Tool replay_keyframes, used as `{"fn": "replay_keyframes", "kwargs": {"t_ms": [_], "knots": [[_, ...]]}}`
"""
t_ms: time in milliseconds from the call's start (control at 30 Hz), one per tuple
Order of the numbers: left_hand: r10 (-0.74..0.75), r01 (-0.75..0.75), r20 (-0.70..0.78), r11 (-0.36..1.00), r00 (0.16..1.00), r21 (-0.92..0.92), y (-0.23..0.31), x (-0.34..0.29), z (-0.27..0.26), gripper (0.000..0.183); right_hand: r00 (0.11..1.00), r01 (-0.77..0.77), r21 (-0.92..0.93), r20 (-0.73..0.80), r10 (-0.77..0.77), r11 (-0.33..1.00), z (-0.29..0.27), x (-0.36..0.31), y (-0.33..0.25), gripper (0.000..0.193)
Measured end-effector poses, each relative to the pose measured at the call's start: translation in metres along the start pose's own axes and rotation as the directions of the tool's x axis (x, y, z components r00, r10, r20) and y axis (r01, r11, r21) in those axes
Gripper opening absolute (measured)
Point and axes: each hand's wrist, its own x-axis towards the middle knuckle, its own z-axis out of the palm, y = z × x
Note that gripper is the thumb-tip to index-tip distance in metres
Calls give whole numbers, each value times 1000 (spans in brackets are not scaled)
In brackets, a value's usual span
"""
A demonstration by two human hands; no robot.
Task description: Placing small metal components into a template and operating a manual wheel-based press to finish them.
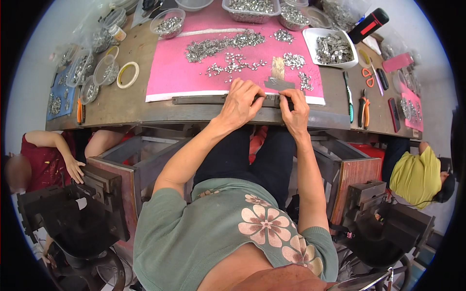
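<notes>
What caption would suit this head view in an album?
Both hands, left and right, press on a metal bar at the edge of a pink mat strewn with small metal parts.

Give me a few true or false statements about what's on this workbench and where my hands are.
1. Both hands rest on the dark metal bar at the bench's near edge. True: left hand, right hand.
2. The mat under the small metal parts is blue. False: it is pink.
3. Orange-handled scissors lie right of the mat. True.
4. The white tray is empty. False: it holds metal pieces.
</notes>
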Motion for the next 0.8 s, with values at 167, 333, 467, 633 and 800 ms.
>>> {"fn": "replay_keyframes", "kwargs": {"t_ms": [167, 333, 467, 633, 800], "knots": [[-65, 70, -42, 988, 997, 141, 14, -2, 1, 17, 1000, -9, 5, 4, 9, 1000, 2, 0, -2, 13], [-50, 77, -140, 978, 989, 196, 2, -5, -22, 31, 1000, -4, -18, 23, 4, 1000, -2, -4, -2, 11], [-351, 319, -22, 820, 936, 474, -35, -22, -69, 64, 999, 24, -50, 48, -22, 998, -1, -1, -1, 10], [-365, 276, 118, 845, 923, 459, -32, -42, -81, 67, 995, 31, -45, 97, -26, 998, 14, 17, -7, 11], [-342, 302, 131, 919, 931, 252, -24, -43, -94, 51, 956, 224, -46, 204, -211, 973, 51, 54, -17, 11]]}}
